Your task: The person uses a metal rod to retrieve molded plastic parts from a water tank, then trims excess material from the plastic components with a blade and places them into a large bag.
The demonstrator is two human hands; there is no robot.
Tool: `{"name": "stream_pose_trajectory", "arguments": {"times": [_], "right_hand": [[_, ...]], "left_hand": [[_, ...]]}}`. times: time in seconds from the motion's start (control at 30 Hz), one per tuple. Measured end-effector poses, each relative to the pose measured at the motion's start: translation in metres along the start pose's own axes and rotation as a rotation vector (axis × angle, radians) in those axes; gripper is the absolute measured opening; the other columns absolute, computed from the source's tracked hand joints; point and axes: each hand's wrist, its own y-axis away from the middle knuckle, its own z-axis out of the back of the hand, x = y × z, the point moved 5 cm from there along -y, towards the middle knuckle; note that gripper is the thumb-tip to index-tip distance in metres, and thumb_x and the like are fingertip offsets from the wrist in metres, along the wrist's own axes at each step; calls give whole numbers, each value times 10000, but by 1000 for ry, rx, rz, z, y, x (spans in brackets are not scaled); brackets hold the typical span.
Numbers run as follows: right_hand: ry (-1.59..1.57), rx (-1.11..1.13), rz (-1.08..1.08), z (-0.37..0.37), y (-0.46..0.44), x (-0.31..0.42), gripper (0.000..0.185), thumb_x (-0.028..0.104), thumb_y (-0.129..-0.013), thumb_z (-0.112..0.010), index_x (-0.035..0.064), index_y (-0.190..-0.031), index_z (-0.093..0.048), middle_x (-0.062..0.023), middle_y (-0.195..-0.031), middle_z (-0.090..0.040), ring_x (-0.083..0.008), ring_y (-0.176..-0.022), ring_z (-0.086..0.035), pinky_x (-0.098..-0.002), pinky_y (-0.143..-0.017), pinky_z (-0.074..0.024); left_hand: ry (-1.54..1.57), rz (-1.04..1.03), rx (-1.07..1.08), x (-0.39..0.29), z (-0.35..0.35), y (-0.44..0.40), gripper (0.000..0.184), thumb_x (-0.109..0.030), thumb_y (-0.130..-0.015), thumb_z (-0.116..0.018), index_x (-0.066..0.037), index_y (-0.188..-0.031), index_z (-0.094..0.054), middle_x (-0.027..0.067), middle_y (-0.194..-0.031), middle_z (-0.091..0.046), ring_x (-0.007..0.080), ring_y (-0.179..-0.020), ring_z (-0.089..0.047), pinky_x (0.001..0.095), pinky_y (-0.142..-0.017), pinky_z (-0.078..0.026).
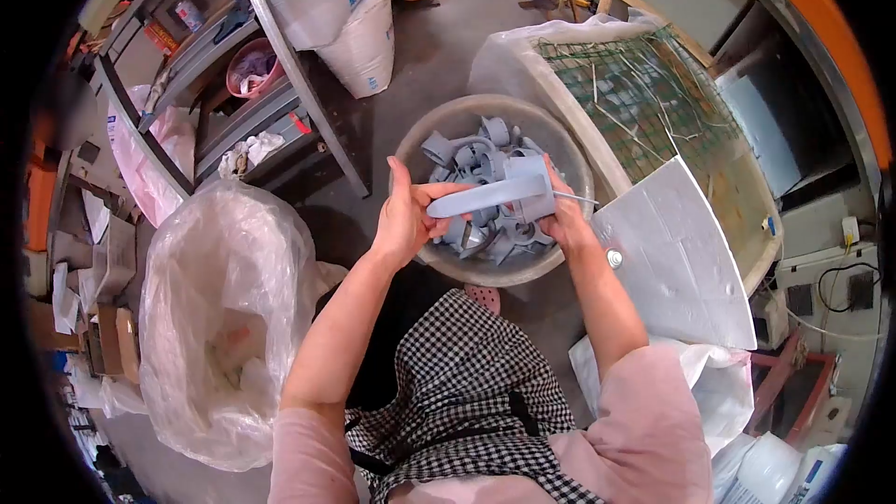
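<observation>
A grey plastic part point(499, 194) with a long rounded tongue and a wider ring-like end is held above a round tub point(417, 131). My left hand point(406, 212) has its fingers under the tongue end, with the thumb pointing up and away from it. At the wider end, my right hand point(567, 215) grips the part from the right side. A thin rod sticks out to the right past my right hand. Several similar grey pieces point(476, 159) lie heaped in the tub below; the held part hides some of them.
A clear plastic-lined container point(229, 317) stands at left, beside a metal rack point(299, 65). White sacks point(359, 47) are behind. At right are a large bin with green netting point(607, 84) and a white board point(681, 252).
</observation>
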Motion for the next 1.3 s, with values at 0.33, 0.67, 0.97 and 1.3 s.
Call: {"name": "stream_pose_trajectory", "arguments": {"times": [0.33, 0.67, 0.97, 1.3], "right_hand": [[-17, 19, 94, 1, -9, -6, 447, 454, -886, -517, 61, -1089, -582, -92, -1018, -615, -193, -893, -599, -367, -770, -503], [594, -149, 442, -9, 1, -3, 353, 382, -919, -514, 37, -842, -527, -12, -806, -499, -103, -781, -424, -244, -747, -369], [1027, 395, 111, -28, 5, 33, 475, 234, -765, -690, 102, -1202, -557, -58, -1035, -607, -141, -990, -528, -272, -896, -398], [1097, 575, 113, -48, -2, 22, 610, 135, -722, -690, 121, -1296, -487, -63, -1169, -577, -155, -1068, -508, -299, -975, -351]], "left_hand": [[-709, -178, -213, -11, -2, 4, 689, -546, -941, -244, 17, -990, -639, 144, -705, -634, 204, -512, -458, 292, -513, -367], [-1255, -507, -402, -8, -3, 19, 419, -362, -892, -467, -28, -694, -625, 207, -676, -580, 409, -687, -558, 462, -629, -434], [-1067, -639, -448, 16, 29, 6, 491, -291, -939, -381, 9, -612, -592, 218, -553, -520, 409, -577, -551, 444, -544, -411], [-1028, -464, -446, 25, 54, -17, 521, -299, -947, -365, 16, -622, -622, 189, -516, -543, 375, -562, -577, 429, -567, -441]]}}
